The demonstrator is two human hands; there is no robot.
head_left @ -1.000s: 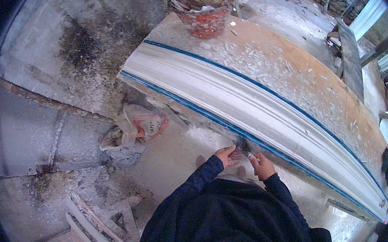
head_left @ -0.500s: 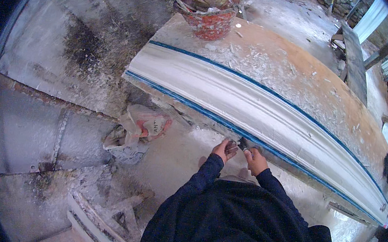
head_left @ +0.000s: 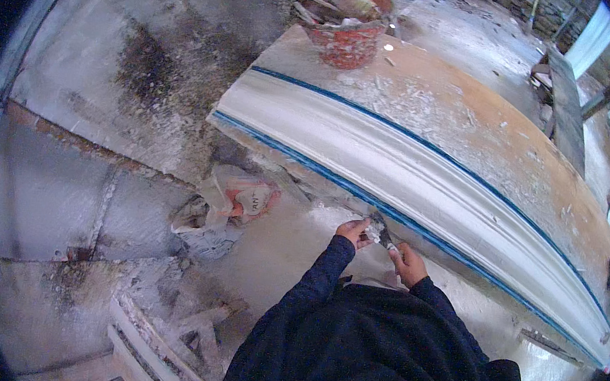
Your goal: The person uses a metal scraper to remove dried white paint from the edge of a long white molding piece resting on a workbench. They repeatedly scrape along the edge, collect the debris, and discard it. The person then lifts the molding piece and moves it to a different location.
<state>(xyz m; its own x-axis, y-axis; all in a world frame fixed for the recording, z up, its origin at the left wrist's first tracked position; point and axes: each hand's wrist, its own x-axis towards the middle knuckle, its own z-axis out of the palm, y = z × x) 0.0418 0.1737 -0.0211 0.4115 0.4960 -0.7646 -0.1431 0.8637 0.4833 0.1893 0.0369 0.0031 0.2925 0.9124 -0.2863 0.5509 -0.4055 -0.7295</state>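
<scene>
Has brought the left hand (head_left: 353, 231) and the scraper (head_left: 385, 238) closer together than half a second ago, now with a white lump of paste (head_left: 373, 232) at the left fingers. Holds the scraper in the right hand (head_left: 409, 265), fingers closed around its handle, blade slanting up and left. Has the left fingers partly curled beside the blade, against the paste; cannot tell whether pinching it or only touching it. Holds both hands just off the near edge of the bench (head_left: 478, 97). Faces a long white moulding (head_left: 398, 156) lying along that edge, bordered on both sides by blue strips (head_left: 353, 189). Beyond, on the bench, scattered pale flakes (head_left: 433, 103) and, toward the far left, a loaded red bucket (head_left: 346, 46). Down to the left, a crumpled sack (head_left: 252, 198).
</scene>
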